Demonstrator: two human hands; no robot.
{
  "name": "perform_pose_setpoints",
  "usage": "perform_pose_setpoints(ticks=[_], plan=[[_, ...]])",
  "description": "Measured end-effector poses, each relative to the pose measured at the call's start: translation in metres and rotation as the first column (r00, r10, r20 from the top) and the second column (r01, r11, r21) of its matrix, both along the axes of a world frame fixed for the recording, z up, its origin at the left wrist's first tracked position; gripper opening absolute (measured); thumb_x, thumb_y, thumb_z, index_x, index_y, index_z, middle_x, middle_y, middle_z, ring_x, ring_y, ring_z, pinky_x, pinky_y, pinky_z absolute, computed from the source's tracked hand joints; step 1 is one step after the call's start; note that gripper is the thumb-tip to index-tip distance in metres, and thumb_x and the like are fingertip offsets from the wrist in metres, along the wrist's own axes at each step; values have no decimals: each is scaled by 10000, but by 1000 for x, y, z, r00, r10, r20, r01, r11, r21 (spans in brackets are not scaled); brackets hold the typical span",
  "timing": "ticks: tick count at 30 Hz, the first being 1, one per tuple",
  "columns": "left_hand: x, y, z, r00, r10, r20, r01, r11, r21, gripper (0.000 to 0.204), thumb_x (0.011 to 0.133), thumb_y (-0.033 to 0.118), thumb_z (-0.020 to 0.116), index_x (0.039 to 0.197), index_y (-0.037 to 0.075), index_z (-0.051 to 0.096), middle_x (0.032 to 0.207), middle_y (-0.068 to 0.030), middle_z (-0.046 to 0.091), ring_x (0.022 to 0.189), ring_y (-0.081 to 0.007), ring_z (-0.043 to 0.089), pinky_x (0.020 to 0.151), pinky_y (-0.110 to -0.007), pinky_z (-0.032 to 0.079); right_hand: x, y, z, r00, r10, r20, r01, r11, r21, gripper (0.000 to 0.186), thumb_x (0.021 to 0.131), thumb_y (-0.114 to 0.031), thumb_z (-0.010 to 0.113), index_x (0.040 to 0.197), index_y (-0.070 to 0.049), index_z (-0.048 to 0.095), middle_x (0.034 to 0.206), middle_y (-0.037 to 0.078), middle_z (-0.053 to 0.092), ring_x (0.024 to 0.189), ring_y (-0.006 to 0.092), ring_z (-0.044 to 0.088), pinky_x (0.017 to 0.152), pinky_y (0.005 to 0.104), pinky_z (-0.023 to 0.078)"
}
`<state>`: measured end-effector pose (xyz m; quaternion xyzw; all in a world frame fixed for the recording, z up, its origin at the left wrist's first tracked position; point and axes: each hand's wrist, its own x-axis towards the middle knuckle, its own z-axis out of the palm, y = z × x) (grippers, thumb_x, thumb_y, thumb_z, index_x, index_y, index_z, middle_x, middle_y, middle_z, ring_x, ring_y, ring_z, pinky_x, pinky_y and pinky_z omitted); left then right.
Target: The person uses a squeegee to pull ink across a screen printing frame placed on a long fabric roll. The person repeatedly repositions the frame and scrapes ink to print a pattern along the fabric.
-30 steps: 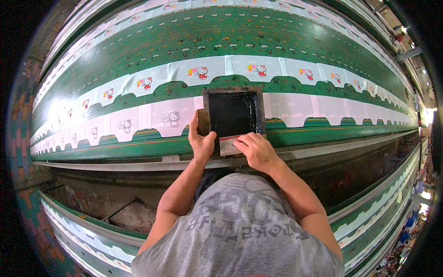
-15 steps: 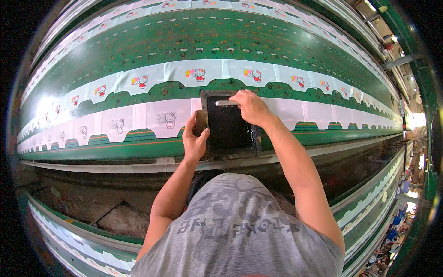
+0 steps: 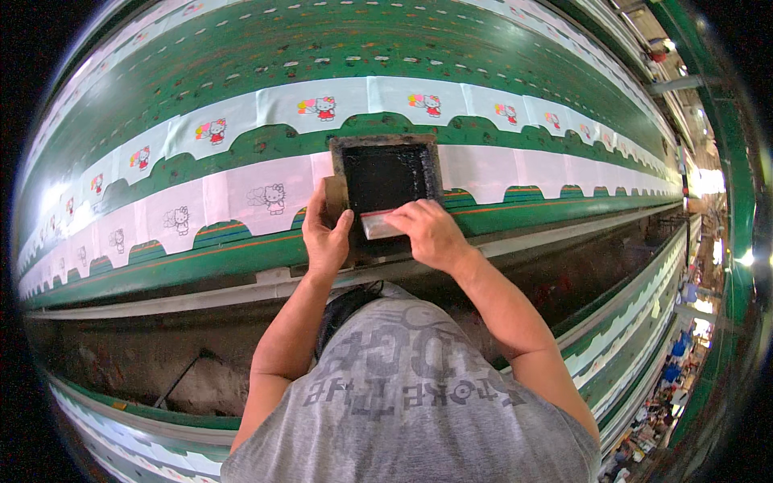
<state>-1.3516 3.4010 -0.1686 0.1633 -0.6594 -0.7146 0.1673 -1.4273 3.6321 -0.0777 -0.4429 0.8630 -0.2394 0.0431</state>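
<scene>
A dark screen-printing frame (image 3: pixel 382 142) lies over the near row of pale fabric pieces (image 3: pixel 217 193), its mesh coated in black ink. My left hand (image 3: pixel 325 240) is closed on the wooden block at the frame's left side, with the thumb on the near side. In my right hand (image 3: pixel 435 235) is a squeegee (image 3: pixel 380 226) with a light blade, pinched by its right end. The squeegee sits at the near end of the inked mesh. Fabric left of the frame carries black outline cartoon figures; pieces to its right look unprinted.
The long green printing table (image 3: pixel 241 88) holds a farther row of fabric (image 3: pixel 346 101) with coloured cartoon prints. A pale rail (image 3: pixel 201 298) runs along its near edge. Behind me stands another table with fabric (image 3: pixel 145 435). Mixed clutter (image 3: pixel 652 410) lies at the far right.
My right hand has drawn the squeegee from the far end of the mesh to the near end. My left hand keeps its grip on the frame. The whole view has shifted slightly.
</scene>
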Motion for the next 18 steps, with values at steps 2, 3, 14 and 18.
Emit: perform_pose_setpoints(ticks=[2,3,14,18], plan=[[1,3,-1,1000,-4,-11,5,999,47,812,994,-53,786,1740,22,474,1636,-174,610,1476,-235,598,1240,-393,478,16,4,1,1000,-14,7,14,1000,-13,404,896,32,636,1245,-55,820,1181,135,779,1087,375,721,1000,486,578],[0,3,-2,1000,0,-3,0,1000,-14,843,988,-17,803,1753,25,450,1661,-187,586,1496,-259,583,1248,-405,466,23,5,2,1000,-27,13,27,999,-25,401,896,32,635,1243,-52,819,1183,136,778,1090,375,719,1000,486,578],[-15,46,8,988,92,-126,-96,995,-27,958,792,-140,673,1719,-53,449,1673,-200,568,1526,-288,561,1300,-401,409,35,56,-1,975,-196,-107,163,953,-253,272,935,-109,749,1193,-78,828,1201,77,773,1159,325,710,1019,491,560],[-39,109,12,975,98,-198,-134,975,-176,971,804,-146,670,1737,-46,421,1700,-182,544,1541,-288,552,1304,-400,402,31,110,-20,950,-304,-73,267,911,-313,274,945,-55,702,1191,-58,822,1213,101,768,1182,350,707,1048,497,565]])
